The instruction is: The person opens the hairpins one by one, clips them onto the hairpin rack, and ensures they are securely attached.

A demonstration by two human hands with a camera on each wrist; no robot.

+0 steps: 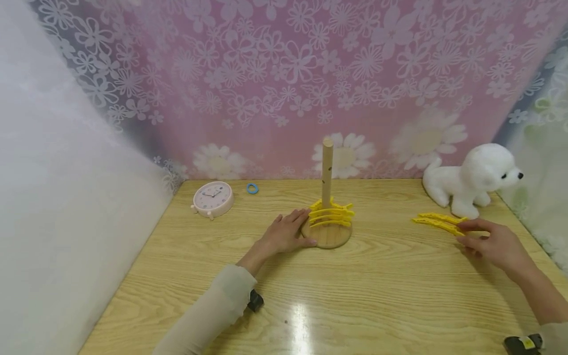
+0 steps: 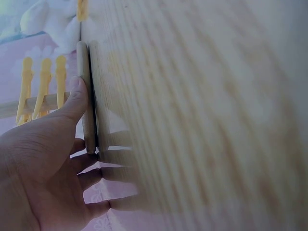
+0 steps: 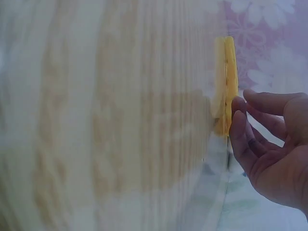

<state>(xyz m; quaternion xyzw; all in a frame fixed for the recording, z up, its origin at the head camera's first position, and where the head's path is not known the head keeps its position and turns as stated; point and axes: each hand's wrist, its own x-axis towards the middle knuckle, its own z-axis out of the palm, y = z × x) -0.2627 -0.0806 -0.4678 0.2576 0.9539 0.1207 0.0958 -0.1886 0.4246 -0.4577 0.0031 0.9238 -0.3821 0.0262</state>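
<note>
A round wooden base [image 1: 328,240] with an upright wooden rod [image 1: 327,172] stands mid-table. Several curved yellow plastic pieces [image 1: 332,215] are stacked low around the rod, and in the left wrist view they show as yellow bars [image 2: 43,86] with knobbed ends. My left hand [image 1: 284,235] holds the base's left edge, thumb at the front and fingers behind. Further right, narrow yellow strips [image 1: 437,223] lie on the table. My right hand [image 1: 497,246] is at their right end, fingers loosely bent; in the right wrist view the fingertips [image 3: 237,106] meet the yellow strip's [image 3: 231,67] edge.
A white plush dog [image 1: 475,180] sits at the back right, close behind the right hand. A pink alarm clock [image 1: 214,198] lies at the back left beside a small blue ring [image 1: 252,188]. Pink flowered cloth [image 1: 266,98] hangs behind the table.
</note>
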